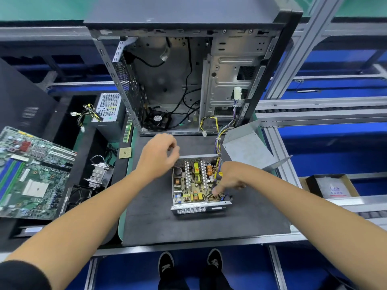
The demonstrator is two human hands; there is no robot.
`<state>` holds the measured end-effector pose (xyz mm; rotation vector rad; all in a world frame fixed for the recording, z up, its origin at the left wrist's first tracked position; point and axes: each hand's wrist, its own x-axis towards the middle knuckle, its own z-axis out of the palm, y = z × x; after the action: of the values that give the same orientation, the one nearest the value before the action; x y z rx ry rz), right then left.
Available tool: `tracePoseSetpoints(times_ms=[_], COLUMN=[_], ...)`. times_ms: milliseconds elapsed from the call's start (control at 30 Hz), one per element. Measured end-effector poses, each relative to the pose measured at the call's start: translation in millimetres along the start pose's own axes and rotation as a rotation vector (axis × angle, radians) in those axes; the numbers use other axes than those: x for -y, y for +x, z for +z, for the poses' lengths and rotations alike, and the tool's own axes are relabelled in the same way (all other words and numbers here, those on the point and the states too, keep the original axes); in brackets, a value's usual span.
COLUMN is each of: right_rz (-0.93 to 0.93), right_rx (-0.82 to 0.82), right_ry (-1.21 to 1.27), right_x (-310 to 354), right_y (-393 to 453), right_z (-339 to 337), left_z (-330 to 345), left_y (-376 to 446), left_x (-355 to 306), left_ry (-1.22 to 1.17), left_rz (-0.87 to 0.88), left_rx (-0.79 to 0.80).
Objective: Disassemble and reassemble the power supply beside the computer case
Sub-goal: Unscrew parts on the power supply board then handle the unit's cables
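Two power supplies are in view — one opened on the mat [201, 181], its circuit board bare, and one closed metal box [109, 114] to the left of the case. One computer case [188, 80] stands open at the back of the bench. One loose metal cover [247, 147] lies to the right of the open supply. One motherboard [31, 172] sits at the far left, with one finned heatsink [98, 174] beside it, one memory stick [127, 130] and one square processor chip [125, 153]. One cardboard box [333, 187] sits at the right. Two hands — left [157, 155] and right [230, 178] — and two shoes [165, 266] below the bench edge.
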<state>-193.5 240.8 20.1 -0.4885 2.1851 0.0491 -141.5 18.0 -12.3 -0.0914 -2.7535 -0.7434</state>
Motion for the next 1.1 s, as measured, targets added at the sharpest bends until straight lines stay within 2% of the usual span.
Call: tracePoseSetpoints(times_ms=[100, 167, 267, 400, 567, 767, 967, 1100], right_rz=[-0.068, -0.173, -0.331, -0.49, -0.483, -0.368, -0.326, -0.323], right_rx=[-0.212, -0.358, -0.566, -0.727, -0.751, -0.732, -0.696, -0.697], right_ry=[-0.069, 0.096, 0.386, 0.775, 0.937, 0.892, 0.82, 0.764], right_x=[13.8, 24.0, 42.5, 67.7, 86.4, 90.2, 92.8, 93.1], right_y=[-12.6, -17.8, -26.2, -28.0, -13.0, 6.5, 9.5, 10.6], right_z=[-23.7, -39.8, -62.0, -83.2, -85.3, -75.9, -77.4, -75.2], left_z=[-7.7, -13.2, -15.9, -13.2, -9.7, -11.5, -7.3, 1.6], left_y=[-3.6, -6.6, -9.8, -10.6, -15.3, -13.3, -2.1, 7.4], left_x=[36.6, 58.5, 79.7, 87.9, 88.7, 87.1, 71.0, 56.6], left_ry=[-0.01, 0.001, 0.096, 0.104, 0.064, 0.039, 0.085, 0.117], left_rz=[-0.246, -0.361, -0.418, -0.519, -0.526, -0.439, -0.192, -0.111], left_rx=[-0.038, 0.011, 0.141, 0.186, 0.14, 0.16, 0.267, 0.337])
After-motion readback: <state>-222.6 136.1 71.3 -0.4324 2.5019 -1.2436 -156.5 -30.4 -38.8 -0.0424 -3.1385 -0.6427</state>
